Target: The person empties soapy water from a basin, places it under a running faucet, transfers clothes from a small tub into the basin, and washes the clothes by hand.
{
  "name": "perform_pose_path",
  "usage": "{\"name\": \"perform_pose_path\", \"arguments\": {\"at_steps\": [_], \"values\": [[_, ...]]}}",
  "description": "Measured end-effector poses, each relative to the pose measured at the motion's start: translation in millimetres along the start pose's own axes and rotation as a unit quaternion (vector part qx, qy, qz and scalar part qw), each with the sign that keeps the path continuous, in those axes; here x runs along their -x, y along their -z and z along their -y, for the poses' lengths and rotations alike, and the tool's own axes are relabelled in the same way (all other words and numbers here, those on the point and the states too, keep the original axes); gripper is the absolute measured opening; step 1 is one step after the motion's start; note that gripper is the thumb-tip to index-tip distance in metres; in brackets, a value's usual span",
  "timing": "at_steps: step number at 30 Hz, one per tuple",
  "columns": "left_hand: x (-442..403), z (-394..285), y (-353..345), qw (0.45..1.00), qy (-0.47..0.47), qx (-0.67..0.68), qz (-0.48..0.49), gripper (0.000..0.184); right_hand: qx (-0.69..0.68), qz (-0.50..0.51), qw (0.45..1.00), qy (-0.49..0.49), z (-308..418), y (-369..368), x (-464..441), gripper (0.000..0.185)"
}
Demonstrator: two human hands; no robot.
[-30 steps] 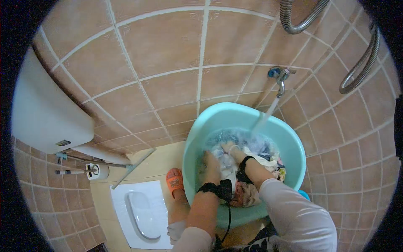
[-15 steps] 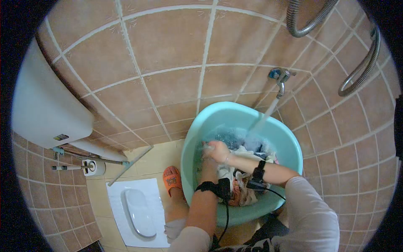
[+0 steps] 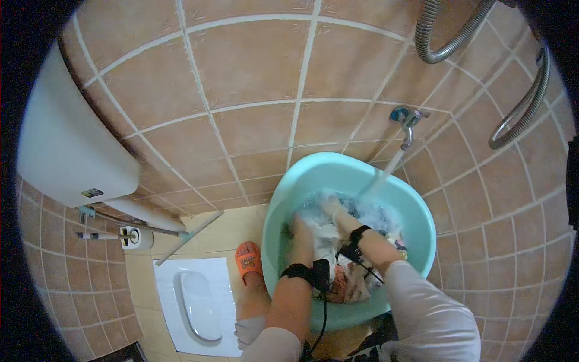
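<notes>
The left hand point(image 3: 300, 223) and right hand point(image 3: 330, 206) are among clothes point(image 3: 351, 285) inside the basin point(image 3: 300, 175); under foam point(image 3: 386, 215), I cannot tell their grip. The tap point(image 3: 409, 125), left running, could overfill it.

White tank point(image 3: 75, 133): a small dark sticker point(image 3: 91, 193) near its lower end, print too small to read.
Orange slipper point(image 3: 246, 250): a dark marking point(image 3: 248, 263) on top, too blurred to tell as letters.
Readable words or numbers: none.
</notes>
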State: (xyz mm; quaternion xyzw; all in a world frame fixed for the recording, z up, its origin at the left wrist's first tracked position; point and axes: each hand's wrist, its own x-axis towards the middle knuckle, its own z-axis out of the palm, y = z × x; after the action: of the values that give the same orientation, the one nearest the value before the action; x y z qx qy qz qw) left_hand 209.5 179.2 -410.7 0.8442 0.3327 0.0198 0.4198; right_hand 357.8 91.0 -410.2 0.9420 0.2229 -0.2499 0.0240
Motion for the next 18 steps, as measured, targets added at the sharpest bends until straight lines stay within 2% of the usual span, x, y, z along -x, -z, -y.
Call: {"name": "perform_pose_path", "arguments": {"at_steps": [1,2,3,5,6,7,8,9,10,12,13,15,16,18], "values": [[-4.4,-3.6,-4.8,0.990,0.029,0.135,-0.015,0.061,-0.264,0.049,0.961,-0.060,8.2,27.6,20.5,0.042],[-12.3,-7.7,-9.8,0.943,0.079,0.324,-0.018,0.061,-0.508,0.092,0.849,-0.113,18.8,52.0,43.2,0.041],[-21.4,-15.9,-11.9,0.855,0.137,0.500,-0.012,0.061,-0.505,0.091,0.851,-0.112,35.0,80.5,75.6,0.041],[-30.9,-24.8,-7.9,0.741,0.198,0.641,0.032,0.062,-0.580,0.065,0.812,-0.017,64.7,111.7,131.6,0.033],[-33.5,-27.7,-6.9,0.694,0.219,0.683,0.054,0.062,-0.580,0.066,0.811,-0.019,69.3,100.8,134.7,0.033],[-35.7,-27.1,-6.5,0.679,0.227,0.695,0.070,0.062,-0.505,-0.028,0.856,0.105,71.7,85.5,134.7,0.031],[-37.6,-26.7,-6.1,0.666,0.236,0.703,0.082,0.062,-0.412,-0.121,0.874,0.227,74.5,72.0,131.4,0.031],[-41.4,-23.0,-10.3,0.654,0.245,0.710,0.090,0.063,-0.392,-0.196,0.864,0.246,78.7,61.5,122.0,0.024],[-43.5,-20.2,-15.9,0.642,0.256,0.716,0.096,0.063,-0.392,-0.195,0.865,0.247,77.8,55.1,110.5,0.024],[-46.6,-14.6,-26.6,0.628,0.276,0.722,0.095,0.063,-0.385,-0.123,0.913,0.061,76.1,58.8,89.6,0.022],[-47.0,-11.4,-31.4,0.625,0.286,0.721,0.089,0.063,-0.383,-0.120,0.914,0.060,68.4,54.4,77.3,0.022],[-48.1,-1.9,-47.9,0.625,0.304,0.716,0.071,0.064,-0.263,-0.203,0.943,0.019,42.3,30.3,41.4,0.023],[-50.3,3.7,-52.8,0.631,0.312,0.708,0.055,0.064,-0.265,-0.204,0.942,0.020,37.8,22.6,30.3,0.023],[-45.8,13.1,-58.7,0.649,0.331,0.685,0.022,0.065,-0.200,-0.128,0.971,0.003,22.8,3.1,22.9,0.026]]}}
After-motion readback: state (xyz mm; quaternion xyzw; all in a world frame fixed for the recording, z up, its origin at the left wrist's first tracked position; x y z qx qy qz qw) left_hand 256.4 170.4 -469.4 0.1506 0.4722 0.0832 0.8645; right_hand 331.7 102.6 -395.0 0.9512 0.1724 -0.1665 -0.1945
